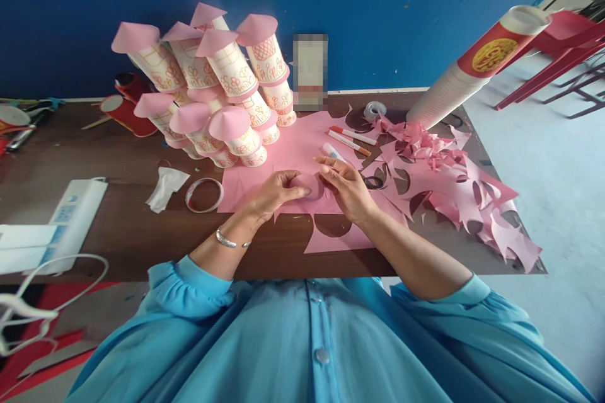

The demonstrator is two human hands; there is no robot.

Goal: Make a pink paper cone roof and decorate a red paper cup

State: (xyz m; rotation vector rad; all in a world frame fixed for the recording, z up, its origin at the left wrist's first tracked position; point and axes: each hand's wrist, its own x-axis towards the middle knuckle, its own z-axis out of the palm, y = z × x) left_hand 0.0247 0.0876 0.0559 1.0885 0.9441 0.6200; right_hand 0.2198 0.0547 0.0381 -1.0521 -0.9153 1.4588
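Observation:
Between my two hands, over the pink sheet [302, 141], is a small rounded pink paper piece [309, 184], curved like a cone. My left hand [278, 194] pinches its left side, thumb across the near edge. On the opposite side my right hand [347, 187] has its fingers bent around the piece's edge; its fingertips are partly hidden. A white glue stick [333, 152] lies just beyond my right hand, with two markers [352, 136] farther back. Black scissor handles [373, 182] show beside my right hand.
Paper towers [231, 69] with pink cone roofs stand stacked at back left. Pink paper scraps [466, 186] cover the right side. A tall stack of paper cups [472, 75] leans there. A tape roll [204, 194] and a power strip [75, 220] lie left.

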